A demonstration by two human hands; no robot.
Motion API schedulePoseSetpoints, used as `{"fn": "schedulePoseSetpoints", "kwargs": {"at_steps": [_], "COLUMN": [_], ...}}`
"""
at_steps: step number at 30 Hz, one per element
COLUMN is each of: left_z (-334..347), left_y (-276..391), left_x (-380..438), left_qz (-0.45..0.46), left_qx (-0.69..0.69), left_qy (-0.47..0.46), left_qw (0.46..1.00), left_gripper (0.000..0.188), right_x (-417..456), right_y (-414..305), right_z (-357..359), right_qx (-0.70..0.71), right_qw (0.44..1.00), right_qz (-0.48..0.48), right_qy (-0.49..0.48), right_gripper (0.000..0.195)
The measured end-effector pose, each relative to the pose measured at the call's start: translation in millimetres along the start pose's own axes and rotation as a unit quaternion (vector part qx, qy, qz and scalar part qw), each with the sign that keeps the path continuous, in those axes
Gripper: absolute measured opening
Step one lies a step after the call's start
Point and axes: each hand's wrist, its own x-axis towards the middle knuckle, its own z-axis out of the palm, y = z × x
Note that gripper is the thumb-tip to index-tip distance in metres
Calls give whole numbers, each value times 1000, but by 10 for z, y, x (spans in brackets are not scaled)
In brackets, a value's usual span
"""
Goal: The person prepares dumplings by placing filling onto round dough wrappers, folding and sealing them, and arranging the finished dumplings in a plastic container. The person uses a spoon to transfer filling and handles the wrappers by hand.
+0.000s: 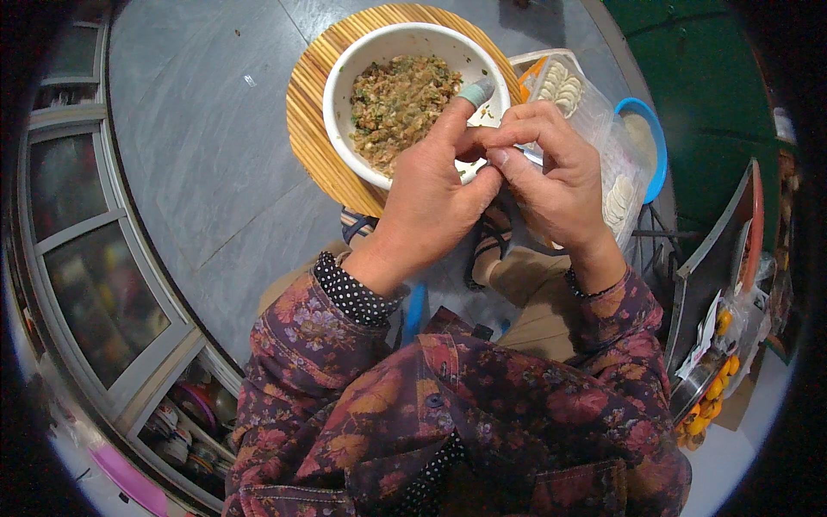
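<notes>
My left hand point(429, 190) and my right hand point(555, 171) meet over the right side of a white bowl point(337, 123), fingertips pressed together. Whatever lies between the fingers is hidden from view. A pale green wrap point(478, 94) covers the tip of one left finger. The bowl holds minced filling point(404, 106) flecked with green, and rests on a round slatted wooden top point(310, 123). To the right, pleated dumplings point(561, 87) lie in rows in a clear plastic container. Beside my right wrist are overlapping round dough wrappers point(619, 201).
A blue basin point(659, 155) with pale powder stands at the right. Glass-fronted cabinets point(97, 284) line the left side, above grey tiled floor point(200, 148). Yellow-orange objects point(707, 400) and plastic bags sit at the lower right. My sandalled feet are below the wooden top.
</notes>
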Motion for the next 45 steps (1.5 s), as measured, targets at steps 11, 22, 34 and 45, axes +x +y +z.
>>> {"fn": "schedulePoseSetpoints", "kwargs": {"at_steps": [11, 22, 34, 45], "left_z": [-184, -262, -281, -285], "left_y": [165, 207, 160, 133], "left_x": [97, 54, 53, 86], "left_qz": [-169, -212, -206, -196], "left_qx": [-208, -225, -214, -202], "left_qy": [-131, -222, -222, -175], "left_qw": [954, 925, 929, 943], "left_gripper": [64, 62, 63, 62], "right_x": [18, -6, 10, -19], "right_y": [47, 65, 37, -18], "right_z": [-222, -260, -254, -186], "right_qx": [184, 169, 31, 20], "right_qw": [965, 943, 970, 977], "right_qz": [185, 186, 99, 135], "right_qy": [-27, -220, -220, -161], "right_gripper": [19, 35, 29, 30]}}
